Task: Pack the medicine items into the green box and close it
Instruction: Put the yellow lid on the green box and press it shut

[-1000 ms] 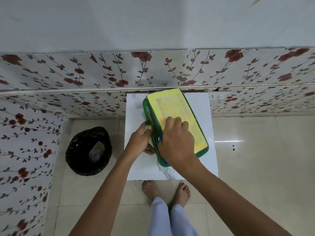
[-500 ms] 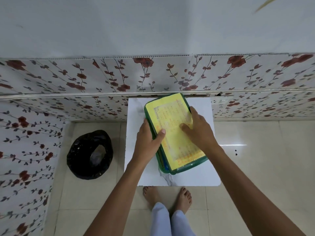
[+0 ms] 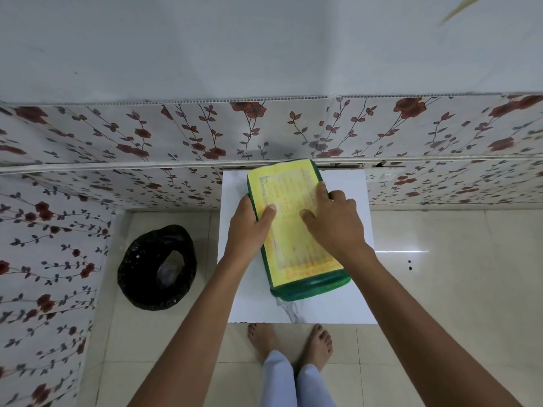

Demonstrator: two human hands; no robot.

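Note:
The green box (image 3: 317,284) lies on the small white table (image 3: 252,304), its lid down and covered by a yellow printed label (image 3: 296,251). My left hand (image 3: 249,227) grips the box's left edge, thumb on top of the lid. My right hand (image 3: 335,221) lies flat on the lid's right side, fingers spread and curling over the right edge. No medicine items are visible outside the box; its inside is hidden.
The table stands against a wall with floral panels (image 3: 176,136). A bin lined with a black bag (image 3: 157,267) sits on the tiled floor to the left. My bare feet (image 3: 291,345) are just below the table's front edge.
The lid has come down flat on the box. My right hand moved from the near left corner to the lid's right side, and my left hand took hold of the left edge.

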